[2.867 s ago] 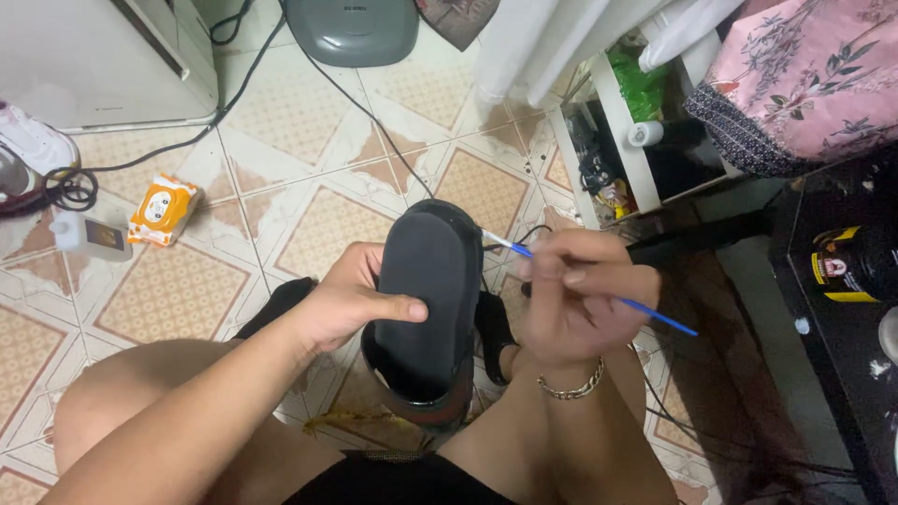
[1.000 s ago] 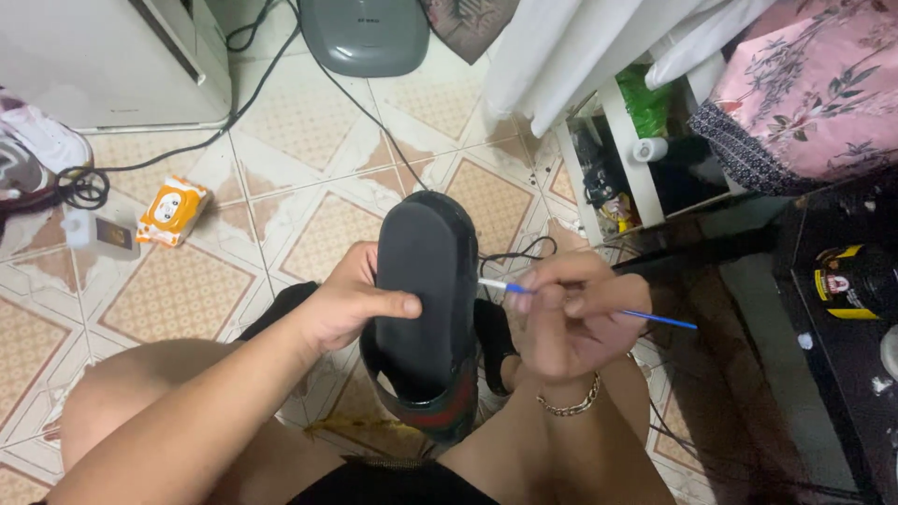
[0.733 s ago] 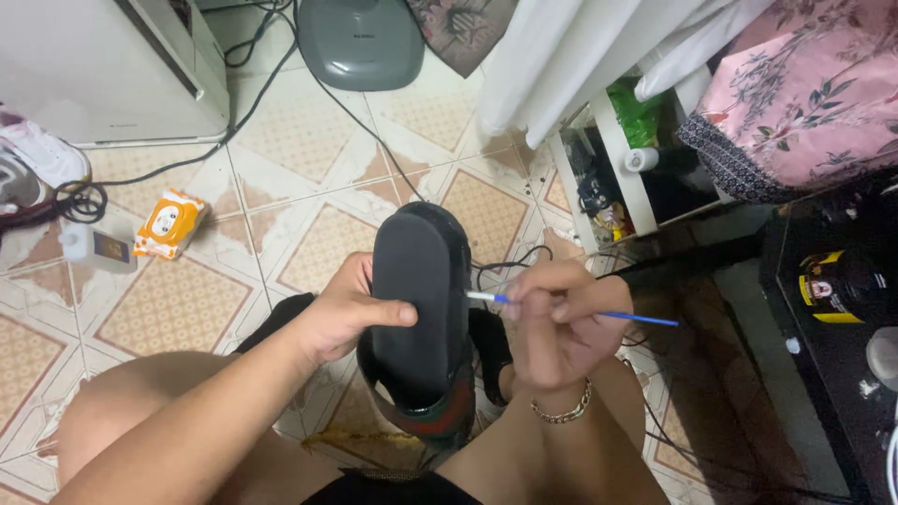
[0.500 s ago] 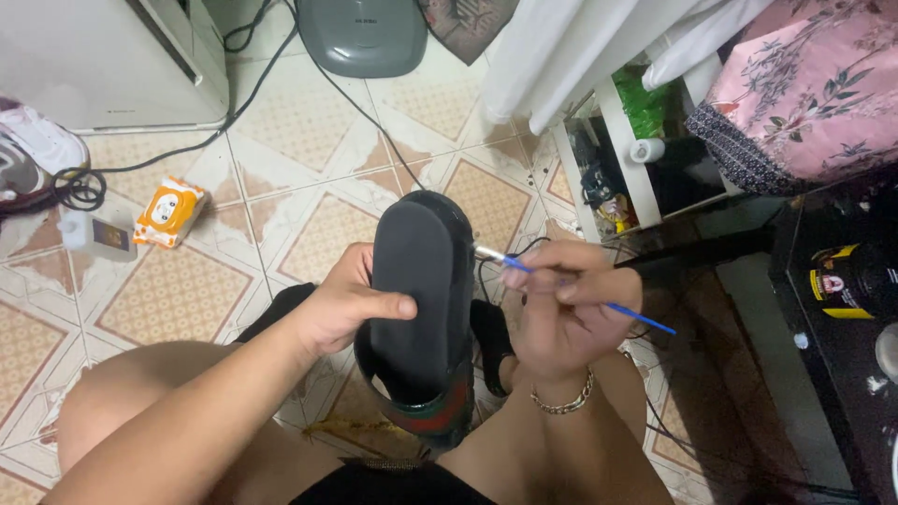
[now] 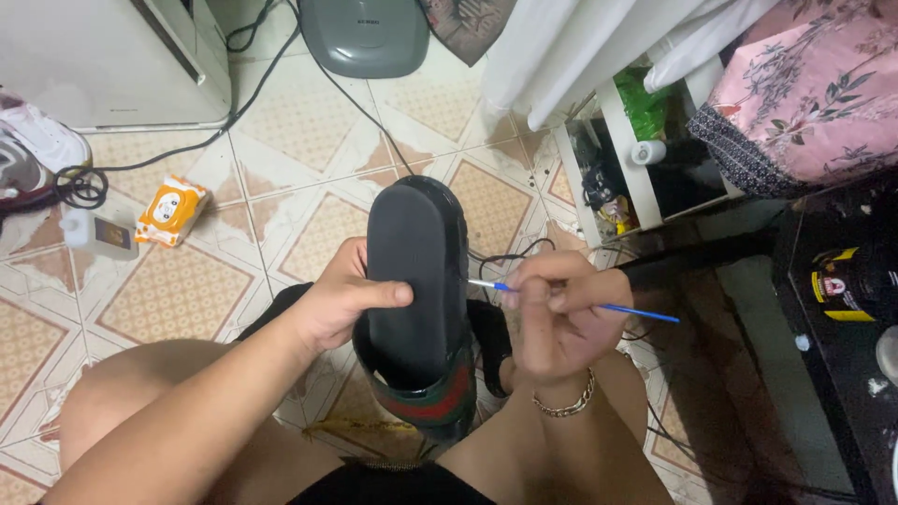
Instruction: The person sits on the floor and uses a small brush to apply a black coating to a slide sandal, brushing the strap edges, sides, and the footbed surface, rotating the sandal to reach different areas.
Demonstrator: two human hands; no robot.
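Nearest the camera, two bare knees are seen, with a gold bracelet point(image 5: 564, 404) worn on the right wrist. Between the knees a black sandal point(image 5: 416, 281) is held sole up, its toe pointing away; a striped green and red strap point(image 5: 432, 409) shows at its near end. The sandal is gripped by the left hand point(image 5: 339, 299), the thumb laid across the sole and the fingers wrapped behind. A thin blue paintbrush point(image 5: 599, 306) is pinched in the closed fingers of the right hand point(image 5: 559, 323), and its pale tip is set against the right edge of the sole. Farther out, on the tiled floor point(image 5: 178, 290), an orange packet point(image 5: 169, 210) lies beside a small bottle point(image 5: 92, 231). A white shoe point(image 5: 42, 140) is seen at the left edge. Beyond, a white appliance point(image 5: 103, 56) and a grey device point(image 5: 363, 36) are found, with a white shelf point(image 5: 622, 154) to the right.
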